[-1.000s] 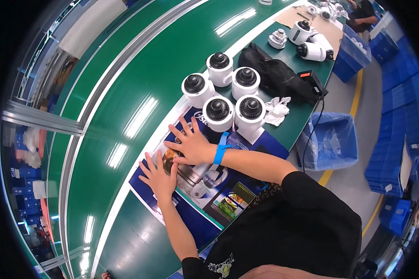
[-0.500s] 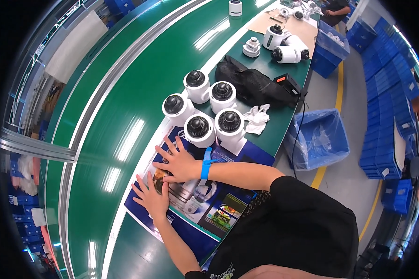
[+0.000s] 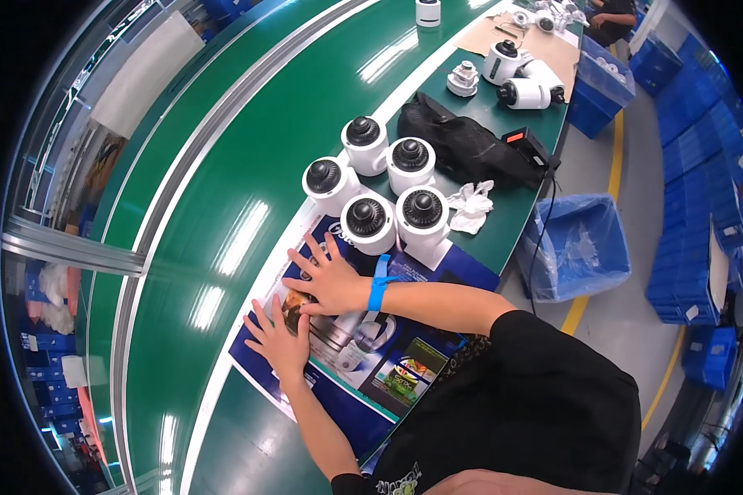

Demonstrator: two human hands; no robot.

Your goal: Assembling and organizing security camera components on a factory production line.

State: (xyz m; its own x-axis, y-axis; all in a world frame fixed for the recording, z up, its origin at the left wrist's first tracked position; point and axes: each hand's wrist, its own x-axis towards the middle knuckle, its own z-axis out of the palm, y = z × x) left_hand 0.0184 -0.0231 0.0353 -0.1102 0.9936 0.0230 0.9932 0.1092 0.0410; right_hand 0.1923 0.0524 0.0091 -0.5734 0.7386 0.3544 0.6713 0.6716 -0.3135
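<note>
A dark blue printed cardboard sheet (image 3: 338, 404) with product pictures lies flat on the green workbench. My left hand (image 3: 282, 346) rests on its left part, palm down and fingers spread. Just beyond it my right hand (image 3: 332, 279), with a blue band (image 3: 378, 283) on the wrist, also lies flat with spread fingers. Neither hand holds anything. Past my right hand several white cylindrical appliance bodies with black ribbed tops stand in a cluster; the nearest white body (image 3: 370, 235) and its right neighbour (image 3: 423, 227) stand at the sheet's far edge.
Behind the cluster lie a black cloth bag (image 3: 458, 144), a crumpled white cloth (image 3: 470, 206) and a black device (image 3: 526, 147) with a cable. More white bodies (image 3: 524, 94) sit farther off. A blue bin (image 3: 582, 247) lined with plastic stands right of the bench. A green conveyor belt (image 3: 248, 165) curves along the left.
The whole view has shifted slightly, so things appear farther right. Both hands stay spread on the printed sheet, with little movement over it.
</note>
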